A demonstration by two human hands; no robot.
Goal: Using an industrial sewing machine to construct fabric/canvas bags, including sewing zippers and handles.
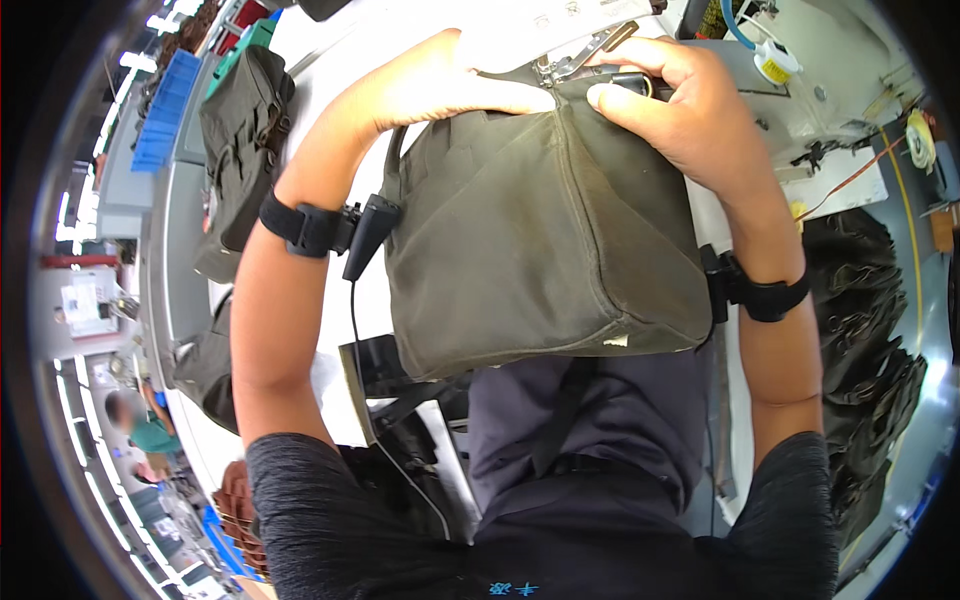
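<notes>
A dark olive fabric bag [490,240] hangs in front of me over my lap, a piped seam running down its corner. The bag's upper edge lies at the metal presser foot [546,72] of a white sewing machine [530,25]. My left hand [445,85] holds that edge from the left, thumb stretched flat along it; its other fingers are hidden by the machine. From the right, my right hand [675,105] grips the edge, thumb on the near side and fingers curled beyond it. A metal ring [648,86] shows beside the right thumb.
Other dark olive bags [245,140] lie on the left, near a blue bin [168,110]. A pile of dark fabric pieces [855,340] is on the right. A cable [400,470] runs down from the left wrist device [372,235]. A person [150,430] is far left.
</notes>
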